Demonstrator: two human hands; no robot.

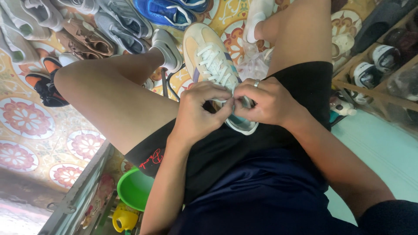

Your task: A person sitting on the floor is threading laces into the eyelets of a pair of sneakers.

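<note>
Between the bare knees of a seated person in black shorts (300,82) rests a cream sneaker (208,54) with white laces (214,65) and a purple side stripe, its toe pointing away from the camera and its heel end lying on the lap. Both hands meet over the heel-side end of the lacing. Fingers of the left hand (198,111) are curled in, with thumb and forefinger pinched on the lace where it leaves the top eyelets; those of the right hand (265,102), which wears a ring on one finger, are bent the same way and pinch the lace just beside the left fingertips, so the two hands touch. Just beyond the shoe, near the right knee, lies a crumpled clear plastic bag (254,65). Farther out, on the patterned floor tiles (26,117), sit several other shoes: a blue pair (163,11), grey ones (122,21), a brown one (85,37) and a black-and-orange one (43,85). Below the left thigh a green plastic basin (133,189) and a small yellow watering can (124,219) are in view. Wooden shelves (374,82) with more shoes stand at the right edge.
</note>
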